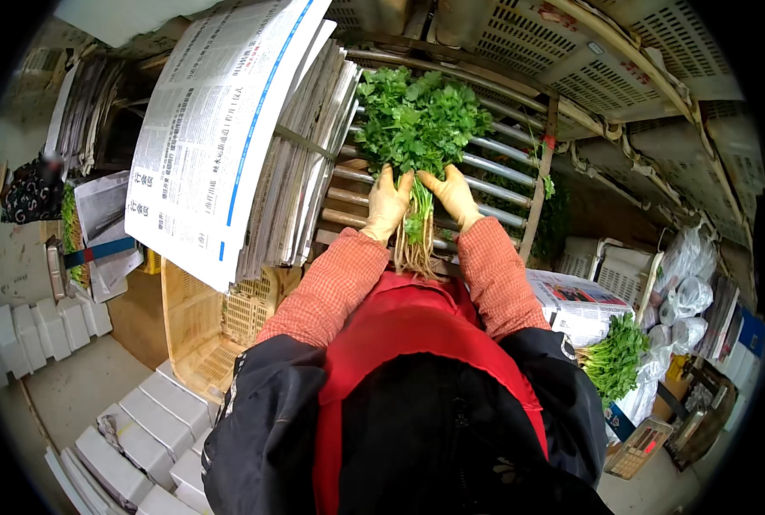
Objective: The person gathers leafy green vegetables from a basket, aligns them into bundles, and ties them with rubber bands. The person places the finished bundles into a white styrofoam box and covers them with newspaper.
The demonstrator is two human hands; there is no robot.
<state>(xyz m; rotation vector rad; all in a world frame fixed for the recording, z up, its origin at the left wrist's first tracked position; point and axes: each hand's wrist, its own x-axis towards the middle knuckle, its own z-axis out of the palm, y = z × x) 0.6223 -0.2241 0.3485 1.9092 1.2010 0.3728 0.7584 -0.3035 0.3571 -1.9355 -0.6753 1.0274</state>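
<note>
A bunch of leafy green herbs (421,119), its pale roots still on, lies on a rack of metal bars (499,168). The leaves point away from me and the roots hang towards my red apron (414,322). My left hand (385,203), in a yellowish rubber glove, grips the left side of the bunch where stems meet leaves. On the opposite side my right hand (452,195), gloved alike, holds it with the thumb close to the stems. Some fingertips are hidden under the leaves. Close by on the left rises a thick strapped stack of newspapers (305,161).
Plastic crates (588,61) with slotted walls line the far side. At right sit another herb bunch (617,360), a folded newspaper (575,302) and a digital scale (640,447). White foam boxes (144,425) and a yellowish crate (195,335) stand low on the left.
</note>
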